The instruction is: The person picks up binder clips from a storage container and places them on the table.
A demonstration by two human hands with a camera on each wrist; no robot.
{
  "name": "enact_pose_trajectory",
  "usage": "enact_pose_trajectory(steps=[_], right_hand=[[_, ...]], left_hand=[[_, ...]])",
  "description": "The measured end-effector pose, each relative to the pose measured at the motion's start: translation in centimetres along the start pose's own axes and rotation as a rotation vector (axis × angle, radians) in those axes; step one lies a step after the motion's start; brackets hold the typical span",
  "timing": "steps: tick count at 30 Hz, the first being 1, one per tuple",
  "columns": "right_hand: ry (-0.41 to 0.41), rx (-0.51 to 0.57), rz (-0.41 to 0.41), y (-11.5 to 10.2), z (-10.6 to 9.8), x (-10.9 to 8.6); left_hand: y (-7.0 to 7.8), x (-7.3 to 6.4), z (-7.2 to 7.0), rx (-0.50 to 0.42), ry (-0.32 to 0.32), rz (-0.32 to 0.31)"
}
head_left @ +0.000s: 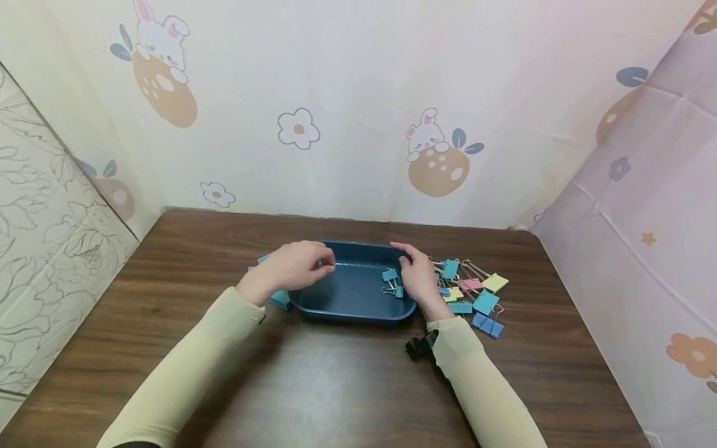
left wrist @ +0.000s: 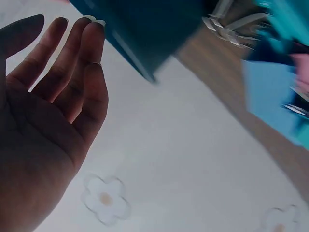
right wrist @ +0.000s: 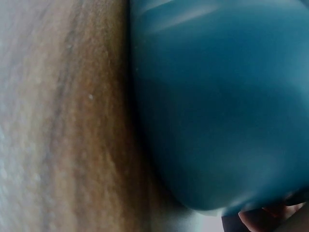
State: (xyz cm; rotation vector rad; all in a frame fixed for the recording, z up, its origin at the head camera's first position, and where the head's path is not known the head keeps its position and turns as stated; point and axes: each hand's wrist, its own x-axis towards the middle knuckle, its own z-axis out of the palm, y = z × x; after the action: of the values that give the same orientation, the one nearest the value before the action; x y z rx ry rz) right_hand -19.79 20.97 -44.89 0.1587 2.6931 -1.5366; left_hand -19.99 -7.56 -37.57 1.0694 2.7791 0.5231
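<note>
A dark blue tray (head_left: 353,314) sits on the table with teal binder clips (head_left: 393,283) at its right end. My left hand (head_left: 294,264) is over the tray's left end, fingers loosely bent and holding nothing; its palm (left wrist: 43,130) faces the left wrist camera. At the right end, my right hand (head_left: 417,277) grips the tray's rim, the thumb inside and the fingers along the far outer side. In the right wrist view the tray's wall (right wrist: 217,106) fills most of the picture, and fingertips (right wrist: 256,220) show at the lower right corner.
Right of the tray lies a loose pile of binder clips (head_left: 485,303) in teal, blue, yellow and pink. More clips (head_left: 280,300) lie to the left, partly hidden by my left hand and forearm. The wooden table (head_left: 336,379) ends at a patterned curtain (head_left: 358,174).
</note>
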Motion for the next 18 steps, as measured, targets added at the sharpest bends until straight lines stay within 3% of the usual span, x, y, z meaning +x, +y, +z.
enact_pose_trajectory(steps=[9,18], right_hand=[[0.004,-0.011,-0.008,-0.2,-0.1,0.1],[-0.009,-0.006,0.008,-0.2,0.0,-0.1]], left_hand=[[3.2,3.6,-0.1,0.134,-0.101,0.087],[4.3,6.8,2.6,0.244,-0.171,0.201]])
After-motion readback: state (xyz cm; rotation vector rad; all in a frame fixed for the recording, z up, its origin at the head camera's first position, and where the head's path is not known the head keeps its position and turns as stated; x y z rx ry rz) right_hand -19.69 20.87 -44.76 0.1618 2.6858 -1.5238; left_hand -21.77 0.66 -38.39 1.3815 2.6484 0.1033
